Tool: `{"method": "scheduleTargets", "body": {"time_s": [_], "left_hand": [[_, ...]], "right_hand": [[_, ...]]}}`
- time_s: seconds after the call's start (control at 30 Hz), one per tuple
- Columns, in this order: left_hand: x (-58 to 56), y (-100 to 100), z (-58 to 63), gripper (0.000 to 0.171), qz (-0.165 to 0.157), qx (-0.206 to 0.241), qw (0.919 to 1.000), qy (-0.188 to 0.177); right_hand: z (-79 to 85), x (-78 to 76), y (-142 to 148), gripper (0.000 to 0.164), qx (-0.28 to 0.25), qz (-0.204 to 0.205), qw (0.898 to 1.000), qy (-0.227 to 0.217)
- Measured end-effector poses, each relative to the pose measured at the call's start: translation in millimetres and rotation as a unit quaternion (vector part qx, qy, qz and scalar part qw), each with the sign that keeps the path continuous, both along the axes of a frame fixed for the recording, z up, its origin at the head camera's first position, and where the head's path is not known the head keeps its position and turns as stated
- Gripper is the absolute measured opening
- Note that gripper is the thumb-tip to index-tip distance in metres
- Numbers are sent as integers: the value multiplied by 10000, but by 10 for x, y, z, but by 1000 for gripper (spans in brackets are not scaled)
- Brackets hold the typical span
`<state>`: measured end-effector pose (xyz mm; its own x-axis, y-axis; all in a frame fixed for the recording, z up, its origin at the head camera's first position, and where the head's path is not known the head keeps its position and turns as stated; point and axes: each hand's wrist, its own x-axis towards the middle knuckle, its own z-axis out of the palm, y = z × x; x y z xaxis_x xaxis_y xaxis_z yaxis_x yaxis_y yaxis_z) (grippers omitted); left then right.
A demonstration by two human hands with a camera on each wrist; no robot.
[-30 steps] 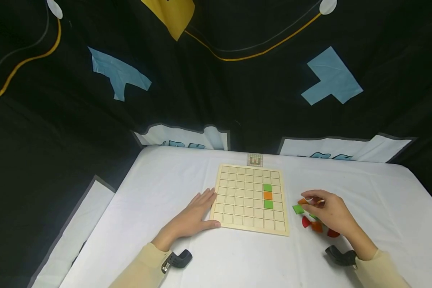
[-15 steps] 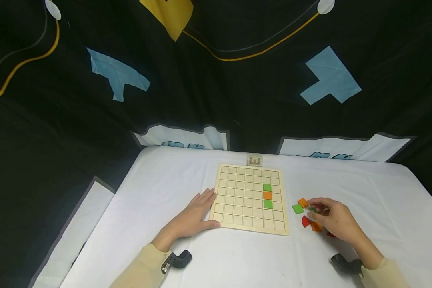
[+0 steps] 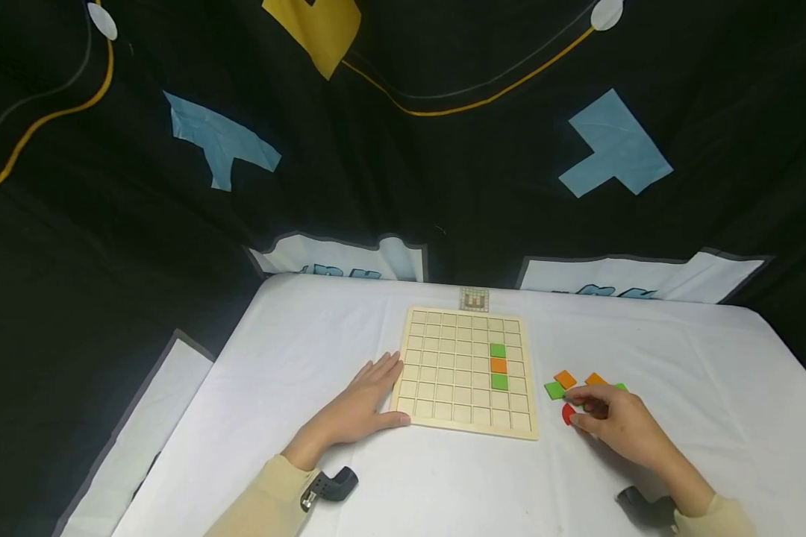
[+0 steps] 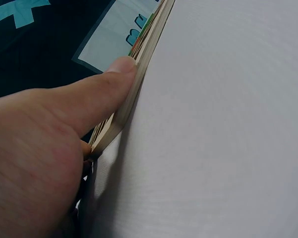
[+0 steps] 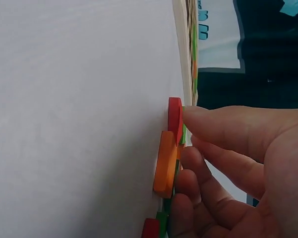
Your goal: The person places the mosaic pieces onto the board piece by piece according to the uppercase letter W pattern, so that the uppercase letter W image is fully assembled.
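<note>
My left hand point(image 3: 359, 406) lies spread at the left side of a wooden grid board point(image 3: 457, 433), its thumb against the near edge, as the left wrist view also shows. Set in the board are a green square point(image 3: 498, 350), an orange square point(image 3: 498, 365) and another green square point(image 3: 499, 382). My right hand point(image 3: 621, 421) hovers over loose coloured pieces, thumb and forefinger apart. Its thumb touches or nearly touches a red rounded piece point(image 5: 174, 116). Beside that, an orange piece point(image 5: 164, 166) lies under the curled fingers. The palm hides other pieces in the head view.
Around the right hand lie a loose green piece point(image 3: 554, 391), an orange piece point(image 3: 565, 380) and another orange piece point(image 3: 595, 379). A small patterned card point(image 3: 474, 299) sits behind the board. The white-covered table point(image 3: 443, 492) meets a dark curtain point(image 3: 403, 186) at the back.
My right hand has moved from the far pieces towards the near side, over the red piece, uncovering orange and green pieces behind it. The left hand and board stay put.
</note>
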<state>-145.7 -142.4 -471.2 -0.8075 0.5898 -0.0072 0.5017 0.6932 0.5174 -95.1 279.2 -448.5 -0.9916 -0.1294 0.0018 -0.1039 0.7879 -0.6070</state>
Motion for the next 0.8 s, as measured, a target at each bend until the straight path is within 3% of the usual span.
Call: {"method": "scheduleTargets", "body": {"time_s": [0.23, 0.8], "left_hand": [[4, 2, 5, 94, -8, 10, 10000, 7], [0, 8, 12, 93, -22, -7, 10000, 55]], "right_hand": [[-12, 0, -1, 23, 72, 224, 9997, 55], [4, -42, -100, 27, 334, 225, 9991, 158]]}}
